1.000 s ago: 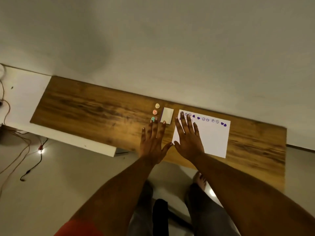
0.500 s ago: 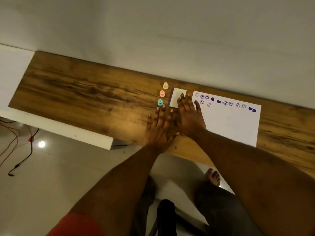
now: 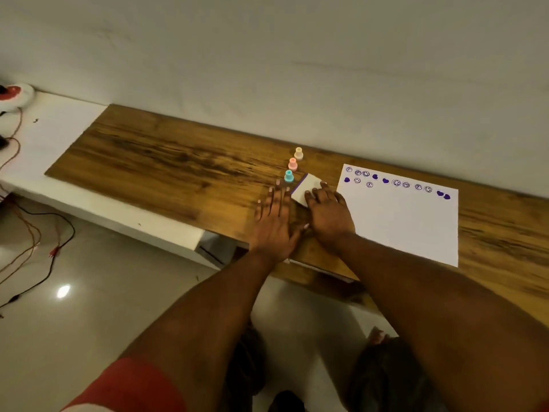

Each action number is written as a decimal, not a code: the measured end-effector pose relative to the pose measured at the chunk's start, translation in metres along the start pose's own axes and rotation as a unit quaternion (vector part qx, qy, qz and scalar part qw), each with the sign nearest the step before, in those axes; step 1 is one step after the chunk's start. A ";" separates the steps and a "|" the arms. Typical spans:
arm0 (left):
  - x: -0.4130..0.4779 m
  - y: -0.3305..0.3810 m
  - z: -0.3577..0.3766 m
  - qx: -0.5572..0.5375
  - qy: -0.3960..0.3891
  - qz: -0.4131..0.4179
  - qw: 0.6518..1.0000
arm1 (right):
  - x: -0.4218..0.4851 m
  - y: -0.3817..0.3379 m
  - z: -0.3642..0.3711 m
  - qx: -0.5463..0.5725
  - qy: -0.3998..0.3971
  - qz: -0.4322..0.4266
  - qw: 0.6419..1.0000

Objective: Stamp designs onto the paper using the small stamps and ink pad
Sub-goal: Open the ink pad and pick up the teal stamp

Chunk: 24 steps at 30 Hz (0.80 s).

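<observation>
The person stands over a long wooden surface [image 3: 178, 162] set against the wall. The paper [image 3: 401, 224] lies to the right, flat and square to the near edge, with a row of purple smileys and hearts along its far edge and a few more started beneath — most of the sheet is bare, so I judge the stamping far from done. Three stamps stand upright in a short line, teal [image 3: 288, 176], pink [image 3: 293, 164] and cream [image 3: 298, 153], just left of the ink pad [image 3: 306, 188], kept close so that inking is a short reach.

The right hand [image 3: 328, 215] lies on the pad, fingers spread over its white lid; a purple strip shows along the lid's left edge. Whether the grip pinches the lid or merely presses it I cannot tell — likely it is there to open it. The left hand [image 3: 274, 221] rests flat and open on the wood beside the pad, holding nothing, fingertips near the teal stamp.
</observation>
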<state>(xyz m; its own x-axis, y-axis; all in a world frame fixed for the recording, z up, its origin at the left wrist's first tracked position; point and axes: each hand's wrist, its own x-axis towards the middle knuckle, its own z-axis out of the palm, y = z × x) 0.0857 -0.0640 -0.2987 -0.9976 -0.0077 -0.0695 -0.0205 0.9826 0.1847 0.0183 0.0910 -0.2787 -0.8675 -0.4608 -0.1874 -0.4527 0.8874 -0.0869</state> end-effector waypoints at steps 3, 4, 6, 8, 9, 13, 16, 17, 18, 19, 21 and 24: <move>-0.009 -0.004 -0.006 0.004 -0.032 -0.043 0.999 | -0.017 -0.015 -0.001 -0.021 -0.013 -0.005 1.000; -0.019 -0.005 -0.009 0.002 -0.042 -0.054 0.998 | -0.028 -0.024 -0.001 -0.028 -0.012 -0.006 1.000; -0.030 -0.005 -0.010 -0.016 -0.061 -0.066 0.996 | -0.042 -0.037 0.000 -0.029 -0.025 -0.010 0.999; -0.035 -0.003 -0.010 -0.039 -0.072 -0.075 0.994 | -0.049 -0.044 0.004 -0.029 -0.042 -0.018 0.999; -0.040 -0.003 -0.012 -0.049 -0.072 -0.072 0.994 | -0.056 -0.047 0.004 -0.041 -0.045 -0.025 0.998; -0.040 0.000 -0.017 -0.069 -0.058 -0.072 0.993 | -0.059 -0.045 -0.001 -0.053 -0.028 -0.043 0.997; -0.039 -0.007 -0.017 -0.080 -0.049 -0.059 0.994 | -0.053 -0.034 -0.007 -0.006 -0.025 -0.064 0.998; -0.038 -0.010 -0.017 -0.083 -0.052 -0.047 0.994 | -0.050 -0.029 -0.010 0.012 -0.026 -0.072 0.997; -0.037 -0.013 -0.018 -0.085 -0.059 -0.035 0.994 | -0.046 -0.024 -0.013 0.025 -0.034 -0.079 0.996; -0.036 -0.017 -0.018 -0.090 -0.066 -0.025 0.993 | -0.041 -0.019 -0.014 0.039 -0.047 -0.086 0.994; -0.036 -0.027 -0.016 -0.104 -0.073 -0.014 0.992 | -0.034 -0.012 -0.013 0.075 -0.077 -0.096 0.989; -0.037 -0.035 -0.011 -0.130 -0.072 -0.003 0.989 | -0.029 -0.001 -0.006 0.076 -0.089 -0.122 0.986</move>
<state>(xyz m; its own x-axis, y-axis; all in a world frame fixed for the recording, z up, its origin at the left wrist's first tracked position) 0.1229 -0.1002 -0.2917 -0.9779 0.0320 -0.2067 -0.0610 0.9016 0.4282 0.0425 0.1038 -0.2668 -0.6802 -0.6640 -0.3105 -0.5957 0.7476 -0.2936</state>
